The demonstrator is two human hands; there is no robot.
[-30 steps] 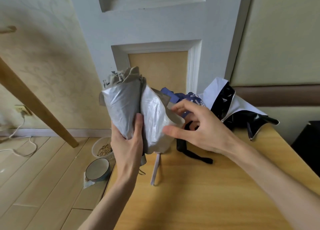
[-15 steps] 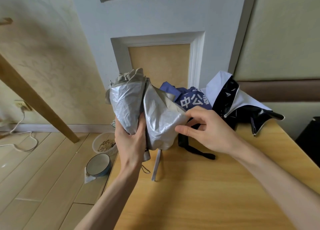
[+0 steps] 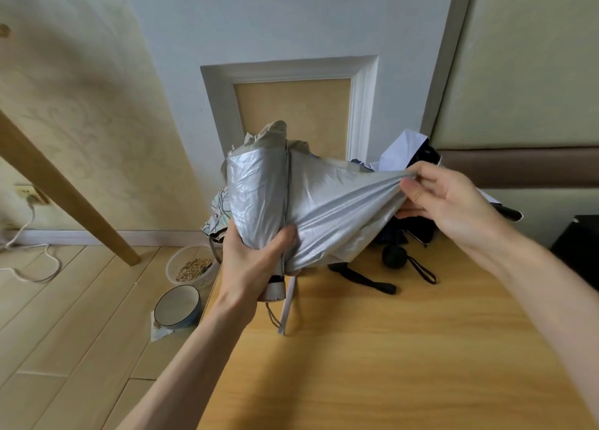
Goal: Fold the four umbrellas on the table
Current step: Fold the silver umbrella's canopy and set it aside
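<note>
A collapsed silver umbrella stands upright above the wooden table. My left hand grips it near the handle end. My right hand pinches one silver canopy panel and holds it stretched out to the right. Its closing strap hangs down to the table. Behind lie a black-and-white umbrella, a dark blue one mostly hidden by the silver cloth, and a patterned one peeking out at the left. A black round handle with wrist loop rests on the table.
A black strap lies on the table behind the silver umbrella. On the floor at the left stand a plastic tub of grain and a blue-rimmed bowl. A slanted wooden leg crosses the left. A white door is behind.
My right hand has pulled one silver panel out to the right, stretching it taut. My left hand keeps its grip on the umbrella. The view has tilted slightly.
</note>
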